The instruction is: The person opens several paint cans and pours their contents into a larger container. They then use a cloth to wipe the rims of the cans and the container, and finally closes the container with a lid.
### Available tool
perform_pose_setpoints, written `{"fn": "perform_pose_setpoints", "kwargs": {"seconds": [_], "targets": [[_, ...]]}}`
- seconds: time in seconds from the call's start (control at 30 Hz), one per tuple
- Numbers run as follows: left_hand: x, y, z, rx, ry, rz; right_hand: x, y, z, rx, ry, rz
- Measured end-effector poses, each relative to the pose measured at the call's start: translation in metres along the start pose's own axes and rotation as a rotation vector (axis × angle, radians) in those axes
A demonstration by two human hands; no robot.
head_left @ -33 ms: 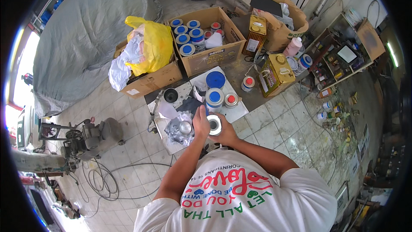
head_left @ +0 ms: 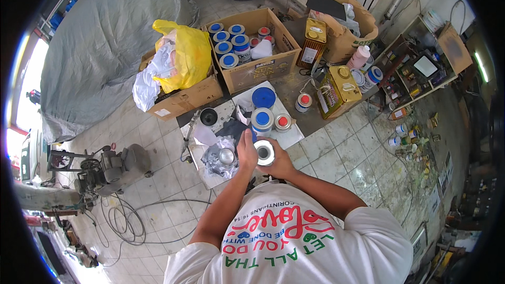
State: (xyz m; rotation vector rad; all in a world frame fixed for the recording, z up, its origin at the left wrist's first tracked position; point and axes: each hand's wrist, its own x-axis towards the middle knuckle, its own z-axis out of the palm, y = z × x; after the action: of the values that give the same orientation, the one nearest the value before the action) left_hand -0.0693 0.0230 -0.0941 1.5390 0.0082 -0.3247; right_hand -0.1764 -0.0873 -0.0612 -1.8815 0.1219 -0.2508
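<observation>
Close in front of me, my right hand (head_left: pixel 280 162) wraps around a small metal can (head_left: pixel 264 152) whose round mouth faces up, dark inside. My left hand (head_left: pixel 246 151) presses against the can's left side, fingers mostly straight; a sliver of blue shows beyond its fingertips, and I cannot tell what it is. Just past my hands stand a larger can with a blue cap (head_left: pixel 262 119) and a small can with a red cap (head_left: pixel 283 122). Beside my left hand, a silver cup (head_left: pixel 226 156) rests on crumpled plastic (head_left: pixel 213 164).
A blue round lid or container (head_left: pixel 264 97) and a black cup (head_left: pixel 209 116) share the white board (head_left: pixel 295 135). Behind are a carton of cans (head_left: pixel 263 73), a yellow bag (head_left: pixel 189 63) and gold tins (head_left: pixel 339 92). A compressor (head_left: pixel 129 163) and hose (head_left: pixel 126 221) lie left.
The can in my hands has shifted very slightly to the right and tilted a little. My left hand stays almost in place.
</observation>
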Motion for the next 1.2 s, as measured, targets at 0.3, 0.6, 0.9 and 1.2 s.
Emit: {"fn": "perform_pose_setpoints", "kwargs": {"seconds": [0.3,0.6,0.9,1.2], "targets": [[0.06,-0.101,-0.062,-0.296,0.29,-0.554,0.003,0.04,-0.125,-0.254,0.376,0.223],[0.071,-0.081,-0.056,0.921,0.258,-0.018,0.061,0.107,-0.187,-0.314,0.572,0.194],[0.056,0.087,0.012,0.979,-0.468,0.789,0.077,0.135,-0.181,-0.297,0.535,0.128],[0.094,0.076,0.014,1.377,-0.823,1.009,0.073,0.063,-0.061,-0.336,0.249,-0.191]]}}
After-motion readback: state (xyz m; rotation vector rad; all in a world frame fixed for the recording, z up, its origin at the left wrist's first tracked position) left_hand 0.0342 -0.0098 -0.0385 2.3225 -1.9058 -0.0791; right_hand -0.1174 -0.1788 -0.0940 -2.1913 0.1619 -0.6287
